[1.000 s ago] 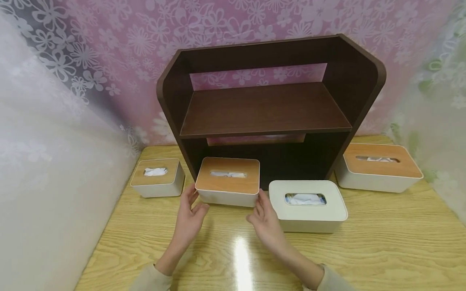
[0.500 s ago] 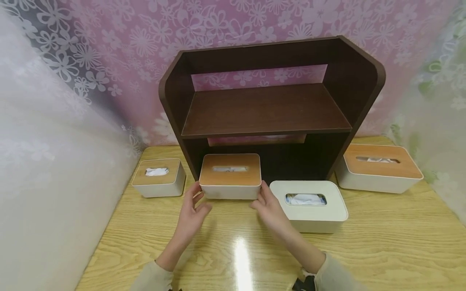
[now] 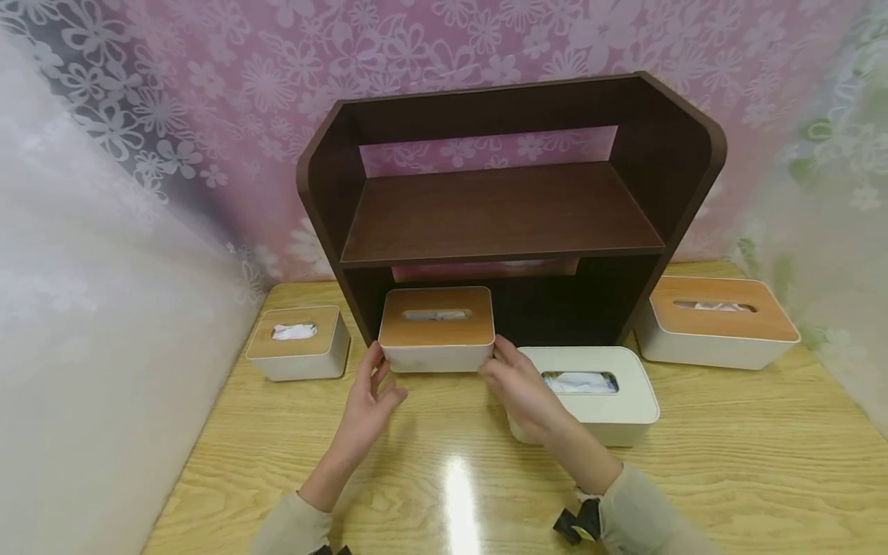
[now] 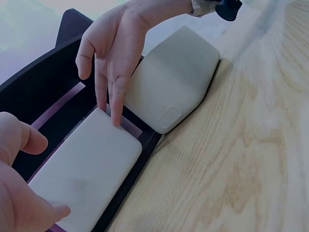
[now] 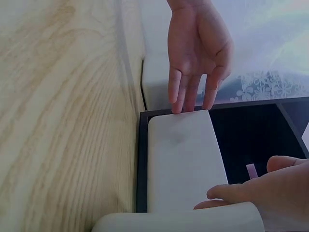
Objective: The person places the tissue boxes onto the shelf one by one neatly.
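A white tissue box with a wood-look lid (image 3: 435,358) stands partly inside the lower bay of the dark brown shelf (image 3: 502,212), its front face toward me. My left hand (image 3: 368,405) touches its front left corner with the fingertips. At the front right corner, the fingertips of my right hand (image 3: 522,385) rest against the box. Both thumbs stand off from the box's front face. In the left wrist view the right hand (image 4: 118,53) has fairly straight fingers at the box's end. The right wrist view shows the left hand (image 5: 195,53) likewise, fingers extended.
An all-white tissue box (image 3: 617,408) stands just right of the held place, partly behind my right hand. A small wood-lidded tissue box (image 3: 298,366) is left of the shelf, a larger one (image 3: 721,347) right of it. All stand on the wooden table (image 3: 735,478).
The wood-lidded box has slid back, farther into the shelf's lower bay. Both hands have followed it forward, and the right one now overlaps the all-white box.
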`<state>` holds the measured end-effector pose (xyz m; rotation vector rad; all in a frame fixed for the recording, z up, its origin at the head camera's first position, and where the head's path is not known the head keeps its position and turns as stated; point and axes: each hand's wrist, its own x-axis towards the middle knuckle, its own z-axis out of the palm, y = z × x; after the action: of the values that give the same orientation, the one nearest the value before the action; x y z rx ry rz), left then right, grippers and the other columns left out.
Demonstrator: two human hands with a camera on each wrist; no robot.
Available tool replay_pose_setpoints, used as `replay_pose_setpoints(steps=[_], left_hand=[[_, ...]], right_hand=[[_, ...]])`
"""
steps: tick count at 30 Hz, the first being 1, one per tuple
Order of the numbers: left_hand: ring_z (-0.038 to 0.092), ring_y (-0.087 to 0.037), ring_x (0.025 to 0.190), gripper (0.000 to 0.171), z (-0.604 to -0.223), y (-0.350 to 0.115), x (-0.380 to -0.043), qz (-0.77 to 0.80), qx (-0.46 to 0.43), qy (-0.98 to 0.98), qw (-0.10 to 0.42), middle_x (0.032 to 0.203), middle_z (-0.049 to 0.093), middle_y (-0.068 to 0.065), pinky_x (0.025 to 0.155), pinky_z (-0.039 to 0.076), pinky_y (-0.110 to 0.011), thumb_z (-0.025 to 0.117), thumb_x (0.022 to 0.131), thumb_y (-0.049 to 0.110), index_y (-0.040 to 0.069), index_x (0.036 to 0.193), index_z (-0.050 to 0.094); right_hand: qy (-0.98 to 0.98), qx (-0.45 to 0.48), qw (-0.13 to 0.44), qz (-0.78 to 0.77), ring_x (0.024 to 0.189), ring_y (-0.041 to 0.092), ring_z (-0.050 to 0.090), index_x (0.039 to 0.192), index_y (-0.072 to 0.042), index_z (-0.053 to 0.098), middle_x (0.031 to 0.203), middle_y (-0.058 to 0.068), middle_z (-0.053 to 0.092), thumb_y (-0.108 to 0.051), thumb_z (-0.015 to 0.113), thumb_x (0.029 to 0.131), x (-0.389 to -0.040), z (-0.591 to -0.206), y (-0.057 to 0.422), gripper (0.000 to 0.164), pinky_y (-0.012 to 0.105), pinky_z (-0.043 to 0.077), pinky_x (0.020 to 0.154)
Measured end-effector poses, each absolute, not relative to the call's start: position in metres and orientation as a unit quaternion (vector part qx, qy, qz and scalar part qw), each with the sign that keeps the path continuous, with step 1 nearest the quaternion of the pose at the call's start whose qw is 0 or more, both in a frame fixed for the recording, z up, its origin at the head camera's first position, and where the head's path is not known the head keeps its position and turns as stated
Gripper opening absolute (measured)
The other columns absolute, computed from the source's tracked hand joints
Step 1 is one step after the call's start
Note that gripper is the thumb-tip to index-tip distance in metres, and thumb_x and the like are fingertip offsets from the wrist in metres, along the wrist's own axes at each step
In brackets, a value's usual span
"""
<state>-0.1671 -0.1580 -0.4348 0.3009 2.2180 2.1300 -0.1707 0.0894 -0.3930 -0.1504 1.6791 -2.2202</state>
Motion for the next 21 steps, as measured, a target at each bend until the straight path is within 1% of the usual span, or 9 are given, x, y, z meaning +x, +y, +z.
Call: replay_pose_setpoints(steps=[4, 6, 8, 11, 14, 17, 21], left_hand=[[0.019, -0.033, 0.150, 0.086, -0.435, -0.158, -0.170, 0.689, 0.098, 0.717, 0.028, 0.165, 0.005, -0.015, 0.115, 0.027, -0.048, 0.056, 0.092, -0.002, 0.004, 0.159, 0.002], [0.020, -0.034, 0.149, 0.086, -0.435, -0.158, -0.172, 0.685, 0.095, 0.722, 0.032, 0.165, 0.005, -0.015, 0.114, 0.030, -0.047, 0.056, 0.093, -0.001, 0.006, 0.159, 0.002], [0.021, -0.034, 0.149, 0.087, -0.435, -0.158, -0.173, 0.677, 0.093, 0.729, 0.037, 0.165, 0.004, -0.013, 0.112, 0.034, -0.045, 0.056, 0.093, 0.001, 0.008, 0.160, 0.001], [0.022, -0.034, 0.149, 0.087, -0.435, -0.157, -0.176, 0.669, 0.092, 0.736, 0.045, 0.166, 0.002, -0.011, 0.109, 0.039, -0.040, 0.056, 0.094, 0.002, 0.011, 0.160, 0.000], [0.021, -0.034, 0.149, 0.087, -0.435, -0.157, -0.178, 0.666, 0.095, 0.738, 0.047, 0.166, 0.000, -0.009, 0.109, 0.039, -0.042, 0.056, 0.095, 0.002, 0.012, 0.160, -0.001], [0.021, -0.034, 0.149, 0.088, -0.436, -0.157, -0.180, 0.665, 0.094, 0.739, 0.051, 0.166, -0.002, -0.007, 0.109, 0.039, -0.046, 0.056, 0.095, 0.002, 0.013, 0.160, -0.002], [0.022, -0.033, 0.149, 0.089, -0.436, -0.157, -0.184, 0.659, 0.091, 0.744, 0.058, 0.166, -0.003, -0.005, 0.108, 0.039, -0.049, 0.056, 0.096, 0.004, 0.017, 0.160, -0.003]], right_hand=[[0.579, -0.052, 0.184, -0.793, 0.151, 0.023, -0.006, 0.155, 0.001, -0.016, 0.165, 0.014, -0.009, 0.001, 0.040, 0.095, -0.175, -0.392, 0.092, 0.082, 0.042, 0.009, 0.121], [0.572, -0.048, 0.184, -0.798, 0.150, 0.022, -0.003, 0.155, 0.001, -0.016, 0.165, 0.013, -0.009, 0.002, 0.040, 0.095, -0.178, -0.391, 0.092, 0.082, 0.040, 0.009, 0.121], [0.563, -0.040, 0.183, -0.805, 0.147, 0.022, 0.003, 0.155, 0.002, -0.015, 0.165, 0.013, -0.010, 0.004, 0.040, 0.094, -0.180, -0.391, 0.092, 0.082, 0.037, 0.013, 0.118], [0.549, -0.030, 0.184, -0.815, 0.143, 0.022, 0.008, 0.154, 0.002, -0.016, 0.164, 0.012, -0.013, 0.005, 0.040, 0.095, -0.184, -0.391, 0.093, 0.082, 0.036, 0.015, 0.117], [0.541, -0.024, 0.187, -0.819, 0.146, 0.020, 0.003, 0.154, 0.001, -0.016, 0.164, 0.013, -0.017, 0.005, 0.040, 0.096, -0.186, -0.391, 0.094, 0.081, 0.038, 0.010, 0.121], [0.539, -0.025, 0.188, -0.821, 0.149, 0.020, -0.003, 0.155, 0.001, -0.014, 0.164, 0.013, -0.016, 0.004, 0.040, 0.096, -0.188, -0.391, 0.094, 0.080, 0.041, 0.008, 0.122], [0.532, -0.019, 0.189, -0.825, 0.148, 0.019, -0.001, 0.155, 0.001, -0.014, 0.164, 0.012, -0.014, 0.004, 0.041, 0.095, -0.190, -0.391, 0.095, 0.081, 0.043, 0.007, 0.122]])
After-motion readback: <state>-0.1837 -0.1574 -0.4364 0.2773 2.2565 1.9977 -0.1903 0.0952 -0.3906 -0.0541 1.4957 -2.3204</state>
